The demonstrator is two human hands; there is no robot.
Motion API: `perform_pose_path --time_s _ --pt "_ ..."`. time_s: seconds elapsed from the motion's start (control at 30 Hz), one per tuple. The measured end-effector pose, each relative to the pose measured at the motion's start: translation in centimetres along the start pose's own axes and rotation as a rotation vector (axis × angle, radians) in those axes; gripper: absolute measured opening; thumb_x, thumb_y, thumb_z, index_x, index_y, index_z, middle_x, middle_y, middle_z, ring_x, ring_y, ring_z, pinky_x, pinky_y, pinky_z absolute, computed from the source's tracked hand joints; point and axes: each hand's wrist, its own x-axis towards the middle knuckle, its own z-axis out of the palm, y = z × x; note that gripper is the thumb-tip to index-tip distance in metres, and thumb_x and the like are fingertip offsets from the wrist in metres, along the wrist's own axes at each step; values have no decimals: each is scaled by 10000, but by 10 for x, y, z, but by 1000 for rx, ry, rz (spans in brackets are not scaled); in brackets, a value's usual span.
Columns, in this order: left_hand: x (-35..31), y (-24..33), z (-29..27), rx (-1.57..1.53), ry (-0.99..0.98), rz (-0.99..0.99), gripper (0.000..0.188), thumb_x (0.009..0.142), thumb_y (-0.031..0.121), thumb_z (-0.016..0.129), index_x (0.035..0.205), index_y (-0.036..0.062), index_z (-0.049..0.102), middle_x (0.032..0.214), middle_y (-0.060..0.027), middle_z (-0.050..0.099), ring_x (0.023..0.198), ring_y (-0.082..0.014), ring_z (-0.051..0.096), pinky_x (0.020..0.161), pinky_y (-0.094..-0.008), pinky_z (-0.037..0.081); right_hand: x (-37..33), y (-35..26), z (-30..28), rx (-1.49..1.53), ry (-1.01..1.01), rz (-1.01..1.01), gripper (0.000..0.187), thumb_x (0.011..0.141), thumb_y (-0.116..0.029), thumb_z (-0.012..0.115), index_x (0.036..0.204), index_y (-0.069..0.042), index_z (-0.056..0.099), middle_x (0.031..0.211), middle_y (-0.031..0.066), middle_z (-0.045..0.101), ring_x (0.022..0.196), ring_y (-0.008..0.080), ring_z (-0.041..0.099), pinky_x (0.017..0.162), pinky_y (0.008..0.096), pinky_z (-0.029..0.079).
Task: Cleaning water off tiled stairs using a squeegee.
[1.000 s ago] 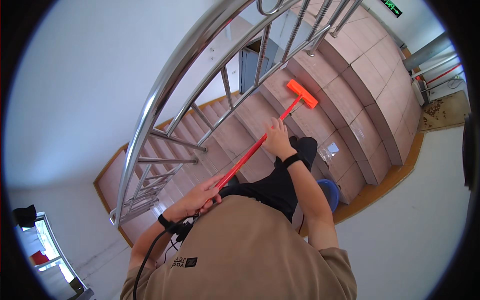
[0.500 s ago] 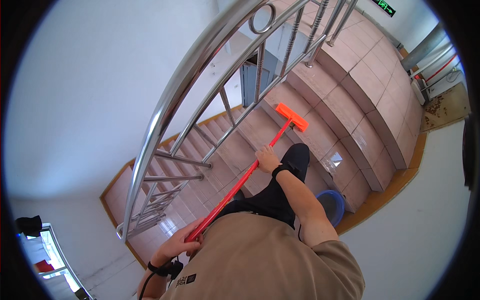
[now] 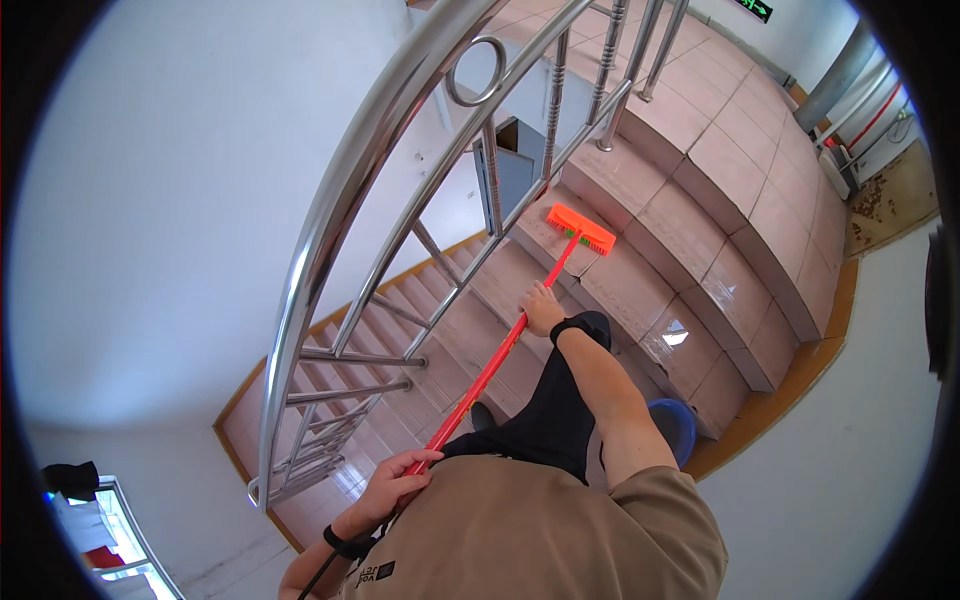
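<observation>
A floor scrub brush (image 3: 487,371) with a long red handle runs diagonally in front of me. Its orange head, with green and orange bristles showing along the near edge, is over a pinkish tiled stair step (image 3: 628,283); I cannot tell whether the bristles touch it. My left hand (image 3: 393,488) is closed round the handle's near end, by my waist. Farther up, my right hand (image 3: 542,309) wraps the handle closer to the head, above my dark-trousered knee.
A curved stainless-steel railing (image 3: 330,200) rises on my left, with stairs descending beyond it. More tiled steps climb to the upper right. A blue bucket (image 3: 684,428) stands beside my right arm, near the wall (image 3: 830,430). A grey cabinet (image 3: 508,180) sits behind the railing.
The brush head has tipped so its bristles now show. My left hand has moved forward along with the handle's near end. The whole view has shifted slightly.
</observation>
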Motion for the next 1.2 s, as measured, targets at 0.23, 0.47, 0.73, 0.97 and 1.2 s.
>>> perform_pose_path --time_s 0.23,0.47,0.73,0.97,1.2 --pt "37 15 7 -96 -64 32 400 929 -11 542 1323 42 588 852 -34 608 489 -36 425 453 -176 301 33 34 -17 51 -114 41 285 700 -212 807 939 -143 668 1177 122 566 1310 401 399 1079 568 383" --pt "18 -7 -8 -119 13 -10 406 925 11 566 1330 34 587 789 -8 596 476 -40 426 444 -196 316 28 2 -9 1 -158 15 271 706 -211 775 945 -130 676 1150 125 578 1245 391 440 1068 561 395" --pt "-46 -29 -27 -218 70 -31 410 914 -8 560 1321 22 599 717 11 568 474 -52 422 437 -205 292 4 -72 3 5 -148 -31 222 735 -212 749 918 -113 672 1096 148 580 1198 379 463 1017 551 422" --pt "-51 -22 -22 -248 76 -31 414 902 -7 561 1313 5 602 715 12 566 473 -54 424 437 -209 290 4 -71 -1 17 -207 -40 217 748 -217 750 920 -110 671 1113 147 577 1204 372 461 1031 546 416" --pt "-13 -8 -16 -239 60 -6 388 919 45 543 1300 2 597 764 -30 608 455 -60 400 432 -199 294 40 -37 1 -90 -270 -32 176 743 -221 745 901 -153 704 1126 121 573 1215 349 456 1038 540 417"
